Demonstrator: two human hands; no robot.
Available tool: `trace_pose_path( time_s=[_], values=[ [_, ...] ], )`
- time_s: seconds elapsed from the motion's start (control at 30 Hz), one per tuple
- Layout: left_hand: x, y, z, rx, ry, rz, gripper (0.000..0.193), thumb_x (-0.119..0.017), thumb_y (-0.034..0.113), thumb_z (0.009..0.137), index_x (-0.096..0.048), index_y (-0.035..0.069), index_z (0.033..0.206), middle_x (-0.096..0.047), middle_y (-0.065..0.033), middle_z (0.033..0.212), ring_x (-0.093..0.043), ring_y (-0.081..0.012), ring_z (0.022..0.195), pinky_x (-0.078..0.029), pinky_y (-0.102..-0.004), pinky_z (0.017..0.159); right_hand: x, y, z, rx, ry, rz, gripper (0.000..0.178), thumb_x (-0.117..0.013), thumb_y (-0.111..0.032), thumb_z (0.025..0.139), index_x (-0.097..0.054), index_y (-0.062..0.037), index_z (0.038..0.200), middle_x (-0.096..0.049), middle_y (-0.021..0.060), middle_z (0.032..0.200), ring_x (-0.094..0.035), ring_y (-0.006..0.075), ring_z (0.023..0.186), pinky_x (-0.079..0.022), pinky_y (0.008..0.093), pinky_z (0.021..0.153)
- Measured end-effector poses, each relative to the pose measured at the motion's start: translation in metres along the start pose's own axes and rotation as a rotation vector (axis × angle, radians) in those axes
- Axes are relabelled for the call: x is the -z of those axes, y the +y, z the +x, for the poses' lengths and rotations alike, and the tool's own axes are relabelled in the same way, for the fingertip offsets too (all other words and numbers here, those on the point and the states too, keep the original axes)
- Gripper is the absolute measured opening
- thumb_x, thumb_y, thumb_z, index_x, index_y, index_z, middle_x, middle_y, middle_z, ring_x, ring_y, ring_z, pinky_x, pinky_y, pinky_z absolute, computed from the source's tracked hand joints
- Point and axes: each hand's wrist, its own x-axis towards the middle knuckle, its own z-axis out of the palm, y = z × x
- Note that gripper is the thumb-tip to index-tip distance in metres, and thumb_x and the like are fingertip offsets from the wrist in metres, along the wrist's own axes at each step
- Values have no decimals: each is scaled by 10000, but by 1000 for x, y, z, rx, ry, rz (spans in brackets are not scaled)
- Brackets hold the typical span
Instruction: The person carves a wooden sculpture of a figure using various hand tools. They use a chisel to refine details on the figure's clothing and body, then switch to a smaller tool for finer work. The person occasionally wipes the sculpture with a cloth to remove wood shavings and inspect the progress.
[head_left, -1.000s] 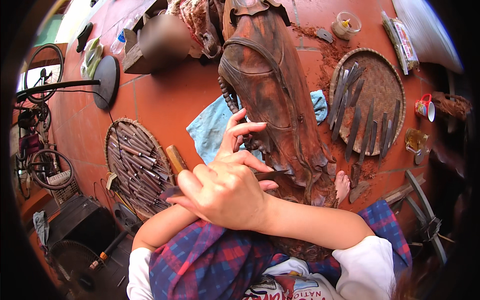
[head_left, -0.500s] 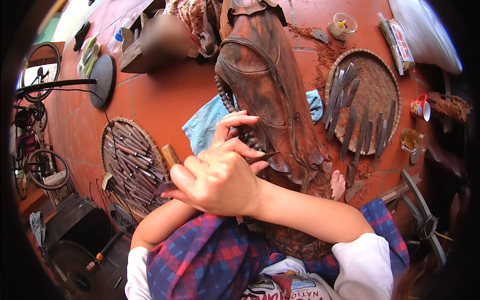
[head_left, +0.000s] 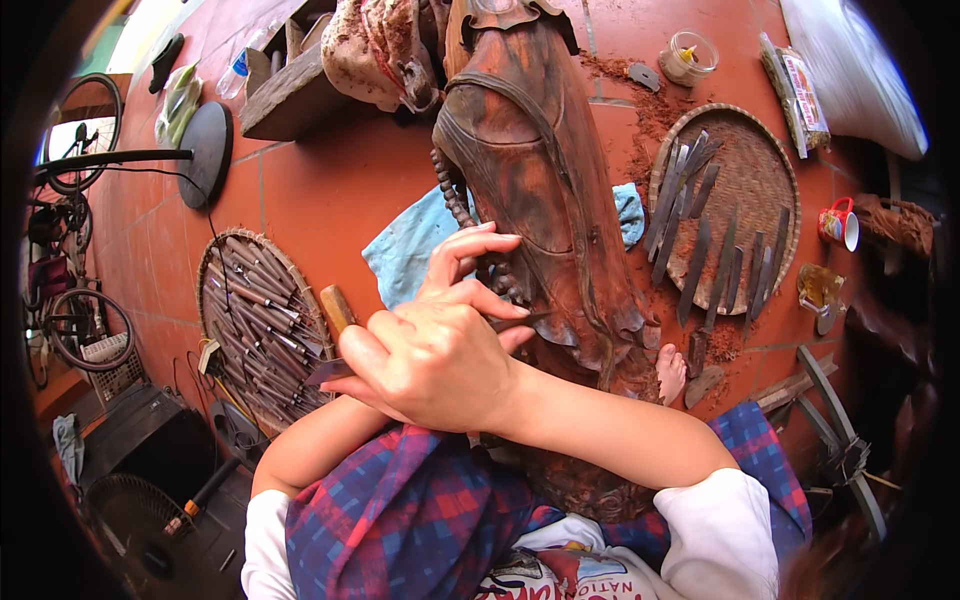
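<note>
A carved reddish-brown wooden statue (head_left: 540, 170) with draped folds and a bead string lies lengthwise before me. My forearms cross over its lower part. My right hand (head_left: 430, 365) is closed around a thin, dark, flat metal tool (head_left: 328, 373), its flat end sticking out on the left. My left hand (head_left: 462, 258) lies just beyond, partly covered by the right. Its index finger and thumb pinch near the tool's narrow tip, at the carved hem; the other fingers curl by the beads. Most of the tool is hidden in my hands. A light-blue cloth (head_left: 405, 245) lies under the statue.
At left, a round basket (head_left: 205, 300) holds several wood-handled chisels; a wooden mallet handle (head_left: 338, 306) leans beside it. At right, a woven tray (head_left: 785, 150) carries several flat files. Wood shavings, a mug (head_left: 838, 223), a glass jar (head_left: 690, 58) and a wooden block (head_left: 290, 98) stand around.
The tool's tip has drawn back slightly toward my hands. The whole view has shifted a little. A blurred round patch in front of the wooden block is gone.
</note>
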Motion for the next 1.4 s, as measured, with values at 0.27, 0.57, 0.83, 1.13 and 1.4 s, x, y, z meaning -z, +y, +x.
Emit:
trace_pose_path(
  time_s=[0.27,0.57,0.83,1.13,1.4],
  values=[
    [11,22,-8,-237,32,29,237,-861,204,644,-748,161,848,-615,-176,1212,-539,-368,1176,-442,-494,971,24,-48,1,92,-68,-159,122,-604,-199,769,-546,-100,730,-501,18,679,-538,147,642,-390,281,584],
    [32,27,-20,-178,-588,-566,219,-621,204,870,-687,-1,908,-685,-117,989,-655,-242,860,-512,-350,804,51,-74,-13,-204,-202,119,372,-632,-251,911,-629,43,1139,-599,132,1066,-586,238,935,-476,373,846],
    [21,26,-13,60,-703,-343,292,-777,149,803,-685,16,1046,-690,-128,1077,-659,-283,986,-525,-369,850,136,-14,-23,-523,140,305,213,-689,-52,849,-628,5,1045,-647,81,895,-627,152,690,-496,265,578],
    [32,16,-36,195,-563,-273,414,-824,118,749,-708,47,1141,-705,-103,1111,-651,-243,1060,-476,-360,951,304,225,-158,-1130,945,327,272,-663,-11,892,-660,4,1163,-657,8,807,-584,79,626,-475,221,567],
    [29,10,-47,349,-548,-276,424,-823,129,756,-705,55,1156,-697,-109,1126,-640,-251,1082,-472,-369,970,301,355,-209,-1361,852,-1,394,-733,-4,810,-659,-1,1197,-719,62,881,-595,99,600,-427,247,473]
  ],
)
